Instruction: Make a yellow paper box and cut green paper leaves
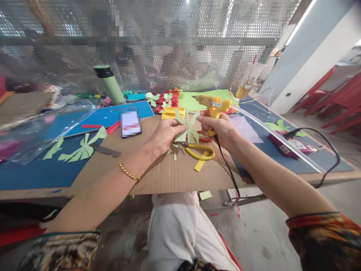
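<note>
Between my two hands is a pale green paper cutout (188, 127) with several narrow petals. My left hand (171, 134) pinches its left side. My right hand (216, 127) is closed around a yellow glue gun (213, 107), whose nozzle points left above the cutout; the fingertips of that hand are at the cutout's right edge. A long clear glue stick (278, 137) sticks out of the gun's back. Below the cutout, yellow-handled scissors (201, 153) and a yellow strip (200, 164) lie on brown cardboard (160, 175). A folded yellow paper piece (169, 113) is just behind my left hand.
A phone (131, 123), more green cutouts (81, 150) and a dark blade-like tool (106, 151) are on the left. Behind stand a green bottle (110, 84) and a cup (249, 81). A purple-red power strip (291, 145) with a black cable is at right.
</note>
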A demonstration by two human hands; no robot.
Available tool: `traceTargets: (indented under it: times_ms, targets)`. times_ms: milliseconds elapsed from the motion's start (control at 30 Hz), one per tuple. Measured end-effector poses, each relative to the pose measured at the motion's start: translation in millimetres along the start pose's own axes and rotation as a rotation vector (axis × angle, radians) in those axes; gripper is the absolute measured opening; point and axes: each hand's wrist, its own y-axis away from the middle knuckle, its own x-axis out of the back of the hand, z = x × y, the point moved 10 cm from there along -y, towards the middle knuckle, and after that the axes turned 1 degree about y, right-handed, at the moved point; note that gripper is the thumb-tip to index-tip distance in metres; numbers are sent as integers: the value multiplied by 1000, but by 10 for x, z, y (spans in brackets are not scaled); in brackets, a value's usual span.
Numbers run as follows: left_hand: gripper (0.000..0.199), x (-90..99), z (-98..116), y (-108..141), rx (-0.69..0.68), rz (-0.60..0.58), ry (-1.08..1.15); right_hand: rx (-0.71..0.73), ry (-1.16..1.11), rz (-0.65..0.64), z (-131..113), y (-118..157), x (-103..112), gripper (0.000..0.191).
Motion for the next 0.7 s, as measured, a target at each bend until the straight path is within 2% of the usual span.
traceTargets:
  times_ms: [167,300,400,500,700]
  targets:
    - [23,44,-1,-24,-16,24,-16,37,106,57,-72,15,124,36]
    - [28,166,-35,-100,23,69,-37,153,261,-10,-290,78,164,38]
    - [31,238,-1,-155,17,93,-31,170,380,-80,-338,123,141,47]
    - [30,339,50,-178,-11,166,-26,178,488,-120,-311,148,88,53]
    - [21,417,117,-220,-100,168,-26,203,527,-172,-267,189,-49,45]
